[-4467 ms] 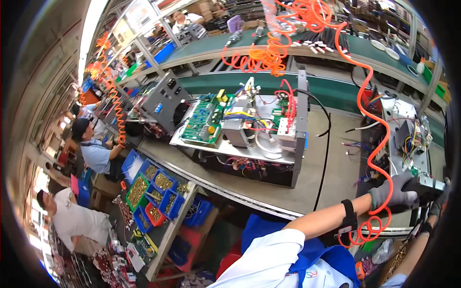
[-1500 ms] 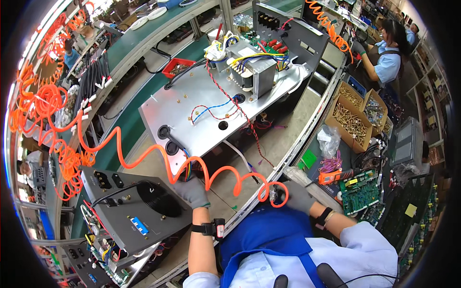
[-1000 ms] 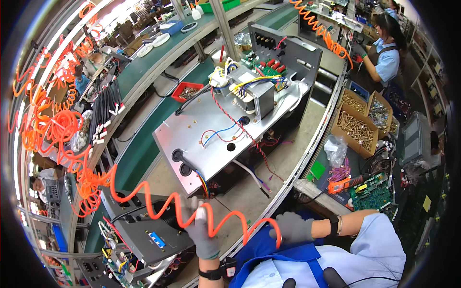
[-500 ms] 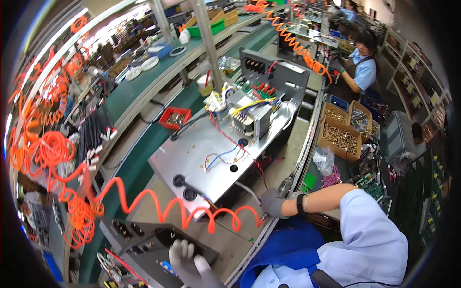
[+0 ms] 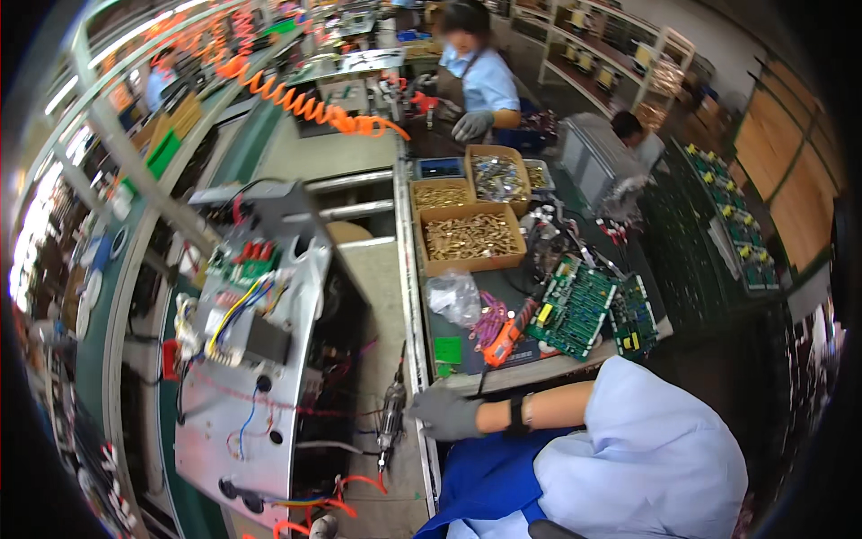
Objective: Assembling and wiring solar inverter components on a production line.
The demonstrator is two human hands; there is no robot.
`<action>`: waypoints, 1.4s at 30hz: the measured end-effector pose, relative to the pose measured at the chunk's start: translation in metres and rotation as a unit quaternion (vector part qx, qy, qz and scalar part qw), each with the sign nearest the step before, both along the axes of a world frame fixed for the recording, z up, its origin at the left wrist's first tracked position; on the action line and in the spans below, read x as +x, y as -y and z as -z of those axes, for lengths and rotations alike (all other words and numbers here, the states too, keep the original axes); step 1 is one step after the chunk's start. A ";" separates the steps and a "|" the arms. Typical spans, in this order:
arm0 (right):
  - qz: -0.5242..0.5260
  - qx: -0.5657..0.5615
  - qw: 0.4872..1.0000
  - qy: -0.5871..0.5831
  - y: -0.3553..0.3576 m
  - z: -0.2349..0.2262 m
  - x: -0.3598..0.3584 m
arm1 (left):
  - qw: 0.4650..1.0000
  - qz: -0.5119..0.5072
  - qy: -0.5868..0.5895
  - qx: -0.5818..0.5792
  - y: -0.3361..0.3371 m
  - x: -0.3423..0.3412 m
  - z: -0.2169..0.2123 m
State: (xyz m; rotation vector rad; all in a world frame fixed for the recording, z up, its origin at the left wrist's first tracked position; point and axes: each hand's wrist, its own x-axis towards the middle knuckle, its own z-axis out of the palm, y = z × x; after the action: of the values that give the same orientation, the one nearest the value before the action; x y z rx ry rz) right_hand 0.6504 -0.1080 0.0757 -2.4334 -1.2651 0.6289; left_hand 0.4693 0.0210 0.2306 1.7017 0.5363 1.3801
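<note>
My right hand (image 5: pixel 447 413), in a grey glove, hovers over the metal rail at the bench edge, slightly blurred, with nothing visible in it. Just left of it lies an air screwdriver (image 5: pixel 391 411) with an orange coiled hose (image 5: pixel 359 481) at its lower end. Only a gloved bit of my left hand (image 5: pixel 323 527) shows at the bottom edge, its fingers mostly hidden. Between the hands and the conveyor stands an open metal chassis (image 5: pixel 238 404), carrying a transformer (image 5: pixel 256 337), a green board with red parts (image 5: pixel 256 260) and loose coloured wires.
Cardboard boxes of brass fittings (image 5: pixel 471 235) stand on the right bench, near a clear plastic bag (image 5: pixel 455 298), pink wires (image 5: pixel 489 321), an orange-handled tool (image 5: pixel 509 337) and green circuit boards (image 5: pixel 575 305). A co-worker (image 5: pixel 480 76) stands farther along the line. An orange hose (image 5: pixel 305 103) hangs above.
My view has swung to the right. My right hand has come away from the air screwdriver, which now lies beside it. My left hand has dropped almost out of view.
</note>
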 end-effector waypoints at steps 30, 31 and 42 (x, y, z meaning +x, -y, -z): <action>0.744 -0.116 0.653 0.083 0.547 0.058 0.199 | 0.928 0.265 -0.248 -0.081 0.104 0.198 0.045; 0.745 -0.083 0.650 0.122 0.543 0.055 0.194 | 0.926 0.273 -0.245 -0.086 0.105 0.199 0.046; 0.532 0.243 0.687 0.431 0.417 -0.093 0.177 | 0.917 0.310 -0.246 -0.057 0.103 0.192 0.024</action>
State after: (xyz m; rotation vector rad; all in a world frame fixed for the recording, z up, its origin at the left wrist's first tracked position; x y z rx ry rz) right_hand 0.8276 -0.5254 0.1684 -2.3957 0.0680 -1.1203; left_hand 0.6610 -0.0816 0.2066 1.9000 0.2898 0.4600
